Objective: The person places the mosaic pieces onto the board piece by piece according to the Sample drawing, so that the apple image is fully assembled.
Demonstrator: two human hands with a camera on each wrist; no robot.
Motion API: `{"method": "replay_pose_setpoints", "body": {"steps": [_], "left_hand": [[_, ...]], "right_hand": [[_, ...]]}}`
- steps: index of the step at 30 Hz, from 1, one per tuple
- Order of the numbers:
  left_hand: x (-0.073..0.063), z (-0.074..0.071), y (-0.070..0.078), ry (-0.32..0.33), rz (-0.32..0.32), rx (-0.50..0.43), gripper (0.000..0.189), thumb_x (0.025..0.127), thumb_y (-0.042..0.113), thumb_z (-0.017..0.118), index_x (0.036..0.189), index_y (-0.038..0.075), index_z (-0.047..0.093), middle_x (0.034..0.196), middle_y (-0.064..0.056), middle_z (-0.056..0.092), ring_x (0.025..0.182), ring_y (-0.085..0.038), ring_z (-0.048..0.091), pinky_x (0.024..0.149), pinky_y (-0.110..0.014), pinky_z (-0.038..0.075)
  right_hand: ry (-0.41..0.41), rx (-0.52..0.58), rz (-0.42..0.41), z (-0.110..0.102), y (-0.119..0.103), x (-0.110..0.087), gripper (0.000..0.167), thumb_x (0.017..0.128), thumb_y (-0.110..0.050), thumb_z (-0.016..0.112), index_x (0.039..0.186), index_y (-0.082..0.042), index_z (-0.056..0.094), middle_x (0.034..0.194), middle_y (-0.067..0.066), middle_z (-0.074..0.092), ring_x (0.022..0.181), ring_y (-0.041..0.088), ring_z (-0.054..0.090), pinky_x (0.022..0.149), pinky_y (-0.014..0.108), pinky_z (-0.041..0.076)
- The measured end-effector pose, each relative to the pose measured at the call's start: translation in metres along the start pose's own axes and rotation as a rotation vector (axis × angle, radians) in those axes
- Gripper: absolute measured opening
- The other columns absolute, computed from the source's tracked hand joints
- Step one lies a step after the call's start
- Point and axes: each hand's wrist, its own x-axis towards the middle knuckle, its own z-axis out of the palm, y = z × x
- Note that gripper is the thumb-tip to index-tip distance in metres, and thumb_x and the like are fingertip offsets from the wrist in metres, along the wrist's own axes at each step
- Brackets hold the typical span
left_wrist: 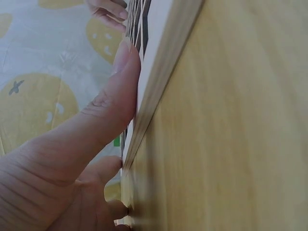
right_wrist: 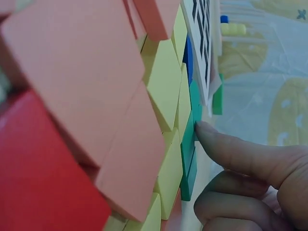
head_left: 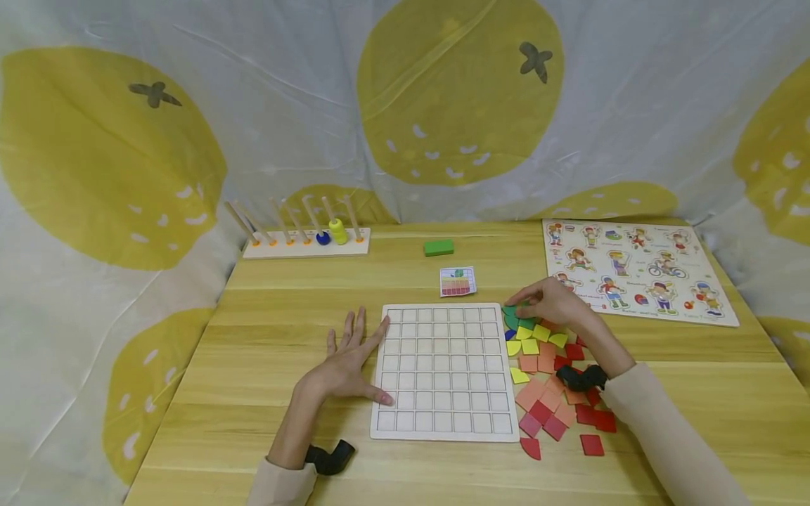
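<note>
My left hand [head_left: 344, 362] spreads its fingers at the left edge of a white grid board [head_left: 446, 441]. In the left wrist view the thumb [left_wrist: 113, 91] rests on the board's rim [left_wrist: 159, 62]. At the board's upper right corner, my right hand [head_left: 552, 302] pinches a green tile [head_left: 508, 309] between thumb and index finger. The right wrist view shows the thumb [right_wrist: 231, 149] against the green tiles [right_wrist: 188, 163], with the other fingers curled; the index fingertip is hidden there. Yellow tiles [head_left: 530, 347], orange tiles [head_left: 530, 395] and red tiles [head_left: 592, 445] lie loosely beside the board.
Behind the board lie a small picture card [head_left: 458, 282] and a green block [head_left: 439, 247]. A peg stand [head_left: 304, 251] with blue and yellow beads stands at the back left. At the back right lies a picture puzzle board [head_left: 639, 274]. A lemon-patterned cloth [head_left: 304, 105] hangs behind the table.
</note>
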Motion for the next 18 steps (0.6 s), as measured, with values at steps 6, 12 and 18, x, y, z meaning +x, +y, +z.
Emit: {"method": "replay_pose_setpoints", "body": {"steps": [6, 12, 18], "left_hand": [[0.0005, 0.0009, 0.0004, -0.005, -0.009, 0.016, 0.138, 0.069, 0.051, 0.092, 0.168, 0.026, 0.000, 0.167, -0.021, -0.031, 0.155, -0.043, -0.030, 0.119, -0.073, -0.019], [0.0001, -0.0001, 0.0012, -0.005, -0.005, 0.023, 0.138, 0.069, 0.052, 0.092, 0.168, 0.025, 0.000, 0.167, -0.022, -0.030, 0.155, -0.044, -0.029, 0.120, -0.073, -0.018], [-0.0009, -0.0006, 0.0018, -0.004, -0.009, 0.024, 0.138, 0.069, 0.052, 0.092, 0.168, 0.025, 0.000, 0.168, -0.022, -0.030, 0.156, -0.043, -0.029, 0.120, -0.073, -0.018]], "right_hand": [[-0.031, 0.014, 0.009, -0.0016, 0.0049, 0.0003, 0.021, 0.094, -0.012, 0.076, 0.113, -0.003, 0.079, 0.071, -0.001, 0.045, 0.079, 0.021, 0.040, 0.065, 0.030, 0.032], [-0.038, 0.016, 0.028, -0.0025, 0.0077, 0.0012, 0.021, 0.095, -0.015, 0.076, 0.111, -0.002, 0.077, 0.071, -0.001, 0.060, 0.078, 0.019, 0.048, 0.065, 0.027, 0.040], [-0.008, 0.020, 0.037, -0.0001, 0.0074, 0.0021, 0.021, 0.095, -0.018, 0.076, 0.108, -0.002, 0.076, 0.075, 0.003, 0.064, 0.076, 0.019, 0.049, 0.064, 0.027, 0.040]]}}
